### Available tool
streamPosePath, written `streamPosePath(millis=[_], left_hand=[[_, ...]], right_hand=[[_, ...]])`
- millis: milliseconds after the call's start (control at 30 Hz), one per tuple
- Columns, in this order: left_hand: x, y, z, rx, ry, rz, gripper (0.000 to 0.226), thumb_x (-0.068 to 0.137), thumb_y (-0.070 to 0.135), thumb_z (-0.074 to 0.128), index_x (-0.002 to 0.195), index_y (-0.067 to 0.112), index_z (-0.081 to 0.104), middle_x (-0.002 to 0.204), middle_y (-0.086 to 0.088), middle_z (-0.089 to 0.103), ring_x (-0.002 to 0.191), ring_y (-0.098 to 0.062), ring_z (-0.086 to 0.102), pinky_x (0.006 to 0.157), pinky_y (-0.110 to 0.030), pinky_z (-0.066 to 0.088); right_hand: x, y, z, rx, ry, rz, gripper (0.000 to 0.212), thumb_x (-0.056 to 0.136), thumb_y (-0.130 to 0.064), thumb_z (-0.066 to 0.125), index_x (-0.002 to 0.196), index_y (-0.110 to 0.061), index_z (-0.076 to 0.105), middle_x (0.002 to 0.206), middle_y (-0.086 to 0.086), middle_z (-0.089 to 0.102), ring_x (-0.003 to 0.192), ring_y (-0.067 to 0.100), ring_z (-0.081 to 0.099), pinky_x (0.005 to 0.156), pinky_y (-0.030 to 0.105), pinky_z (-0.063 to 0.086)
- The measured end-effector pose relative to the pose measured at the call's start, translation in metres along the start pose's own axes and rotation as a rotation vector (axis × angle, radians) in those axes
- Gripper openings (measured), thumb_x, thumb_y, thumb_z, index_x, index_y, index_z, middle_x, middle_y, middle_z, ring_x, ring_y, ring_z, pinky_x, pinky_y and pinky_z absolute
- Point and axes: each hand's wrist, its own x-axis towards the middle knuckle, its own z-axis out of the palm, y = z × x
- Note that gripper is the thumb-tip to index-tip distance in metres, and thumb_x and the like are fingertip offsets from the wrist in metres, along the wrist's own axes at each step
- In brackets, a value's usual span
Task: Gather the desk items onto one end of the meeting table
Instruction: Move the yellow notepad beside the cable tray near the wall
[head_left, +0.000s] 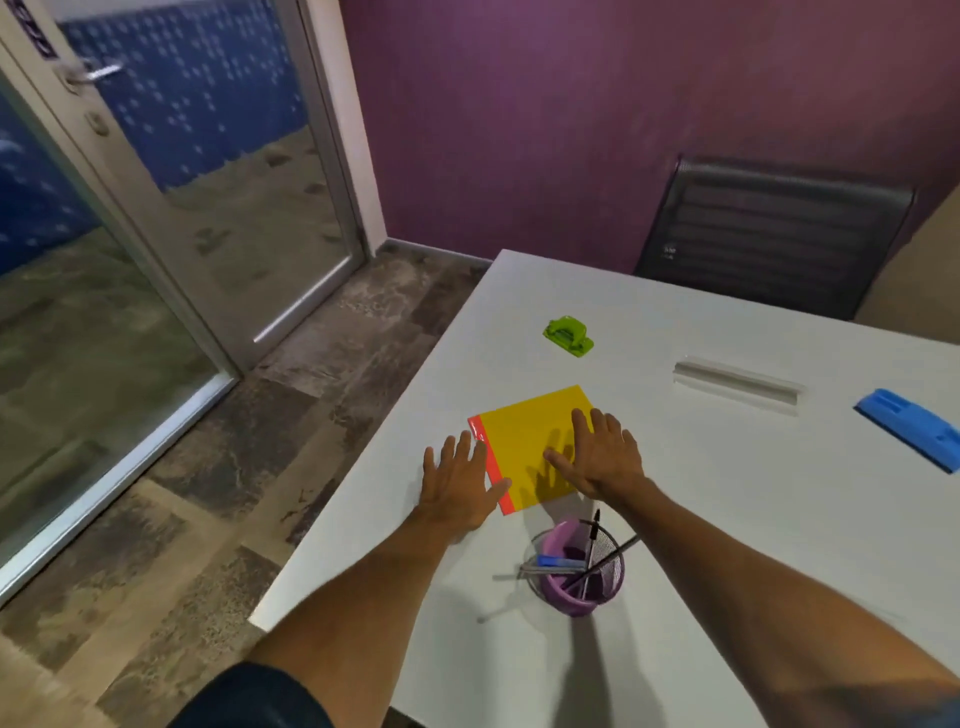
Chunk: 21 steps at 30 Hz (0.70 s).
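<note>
A yellow notebook (530, 441) with an orange spine lies flat near the left edge of the white meeting table (727, 493). My right hand (602, 457) lies flat on its right half, fingers straight. My left hand (457, 480) rests on the table at the orange spine, fingers spread and touching that edge. A purple mesh pen holder (576, 571) with several pens stands just behind my right wrist. Farther away sit a green hole punch (569, 335) and a blue stapler-like item (914, 426) at the right edge.
A grey cable slot (737, 384) is set into the tabletop. A black mesh chair (774, 234) stands at the table's far side against the purple wall. A glass door (208, 156) and tiled floor lie to the left.
</note>
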Motion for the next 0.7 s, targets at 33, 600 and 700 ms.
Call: streamPosePath(millis=[33, 600, 700], left_hand=[[0.009, 0.001, 0.008, -0.025, -0.008, 0.001, 0.076, 0.096, 0.061, 0.024, 0.154, 0.016, 0.004, 0.162, -0.008, -0.001, 0.149, -0.027, -0.001, 0.118, -0.048, -0.003], [0.057, 0.018, 0.053, -0.174, 0.033, -0.148, 0.087, 0.094, 0.057, 0.040, 0.150, -0.003, 0.011, 0.158, -0.021, 0.009, 0.146, -0.035, 0.013, 0.116, -0.050, 0.016], [0.063, 0.024, 0.050, -0.218, 0.092, -0.196, 0.076, 0.093, 0.053, 0.043, 0.143, -0.003, 0.030, 0.147, -0.019, 0.031, 0.134, -0.033, 0.031, 0.107, -0.048, 0.030]], right_hand=[[0.008, 0.003, 0.006, -0.003, -0.019, 0.012, 0.081, 0.090, -0.063, 0.042, 0.149, -0.011, 0.020, 0.152, 0.015, 0.026, 0.139, 0.034, 0.026, 0.110, 0.050, 0.031], [0.054, 0.017, 0.043, 0.180, -0.214, 0.274, 0.094, 0.074, -0.050, 0.076, 0.142, -0.015, 0.022, 0.139, 0.022, 0.031, 0.130, 0.043, 0.030, 0.098, 0.053, 0.040], [0.054, 0.015, 0.044, 0.174, -0.209, 0.304, 0.093, 0.071, -0.052, 0.077, 0.140, -0.018, 0.025, 0.138, 0.021, 0.030, 0.130, 0.042, 0.029, 0.096, 0.054, 0.039]])
